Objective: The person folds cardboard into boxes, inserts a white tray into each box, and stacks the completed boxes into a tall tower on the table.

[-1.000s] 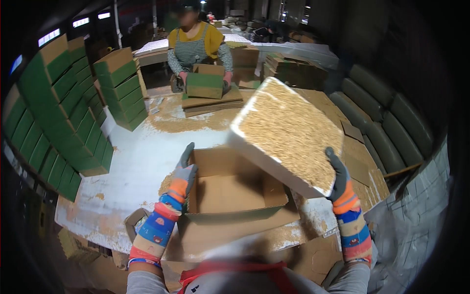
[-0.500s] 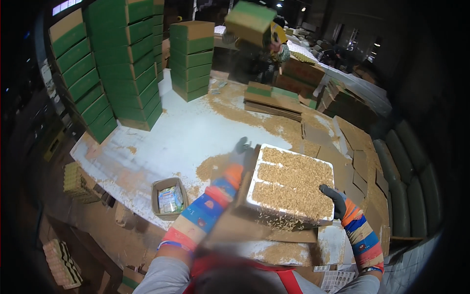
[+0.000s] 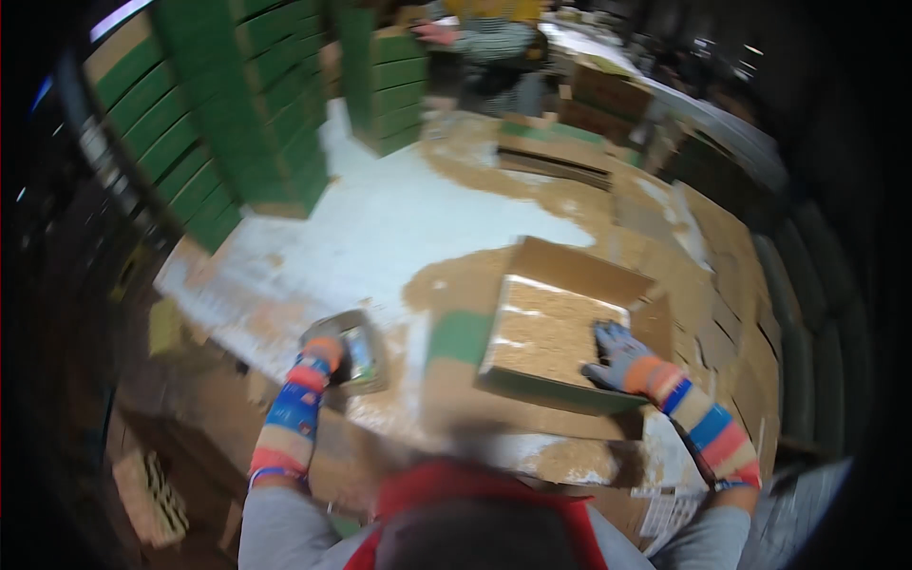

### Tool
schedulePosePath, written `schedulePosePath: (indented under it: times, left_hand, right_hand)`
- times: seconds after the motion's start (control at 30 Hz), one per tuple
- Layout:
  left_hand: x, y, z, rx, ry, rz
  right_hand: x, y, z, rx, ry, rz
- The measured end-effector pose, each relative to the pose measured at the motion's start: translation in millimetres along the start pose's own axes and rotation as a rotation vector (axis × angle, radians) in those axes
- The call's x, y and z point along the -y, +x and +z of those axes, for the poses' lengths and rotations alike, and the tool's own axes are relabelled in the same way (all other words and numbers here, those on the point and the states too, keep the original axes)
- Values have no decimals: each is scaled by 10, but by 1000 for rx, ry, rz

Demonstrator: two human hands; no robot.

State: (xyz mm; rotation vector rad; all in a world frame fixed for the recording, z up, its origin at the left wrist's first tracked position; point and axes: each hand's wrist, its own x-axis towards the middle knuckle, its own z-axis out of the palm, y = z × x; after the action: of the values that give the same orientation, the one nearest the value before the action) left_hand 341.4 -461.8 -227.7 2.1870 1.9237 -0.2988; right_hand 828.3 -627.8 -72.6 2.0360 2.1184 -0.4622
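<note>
An open cardboard box (image 3: 570, 390) with green sides stands on the table in front of me, its flaps folded out. Inside lies a white tray heaped with tan, husk-like bits (image 3: 546, 328); white streaks of it show through. My right hand (image 3: 617, 353), in a grey glove, rests on the bits near the box's right side, fingers spread. My left hand (image 3: 334, 353) is at the left side of a small bin (image 3: 372, 382) holding colourful packets. Its fingers are blurred and partly hidden, so whether they grip anything is unclear.
Tall stacks of green boxes (image 3: 275, 114) stand at the far left. Across the table a person in striped sleeves (image 3: 499, 40) is beside another stack (image 3: 397, 85). Flattened cardboard (image 3: 556, 152) lies at the back. Tan bits (image 3: 446, 280) are scattered over the white table (image 3: 380, 218).
The tray of bits has gone down into the cardboard box. My left hand has moved left to the small bin; my right now lies on the bits. The other person's lifted box has been lowered.
</note>
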Motion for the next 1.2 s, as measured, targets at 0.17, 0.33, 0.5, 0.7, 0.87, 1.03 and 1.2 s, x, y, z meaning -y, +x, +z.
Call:
schedulePosePath:
  times: [0.17, 0.33, 0.5, 0.7, 0.87, 1.03, 1.2]
  left_hand:
    - [67, 201, 461, -154, 30, -80]
    - [379, 410, 743, -203, 178, -27]
    - [-209, 132, 36, -162, 114, -138]
    - [-569, -353, -991, -815, -807, 23]
    - [-2111, -798, -2183, -526, -1022, 592]
    - [-2756, -759, -2123, -410, -159, 890]
    - [-2198, -482, -1684, -379, -749, 663]
  right_hand:
    - [-140, 129, -421, -390, 449, -198]
    - [-1284, 129, -370, -830, 503, 156]
    - [-2712, 584, 527, -502, 173, 669]
    - [-2430, 1760, 630, -555, 216, 774]
    - [-2342, 2040, 861, -503, -31, 969]
    - [-2533, 1752, 606, -323, 86, 664]
    - [-1410, 474, -633, -1138, 351, 91]
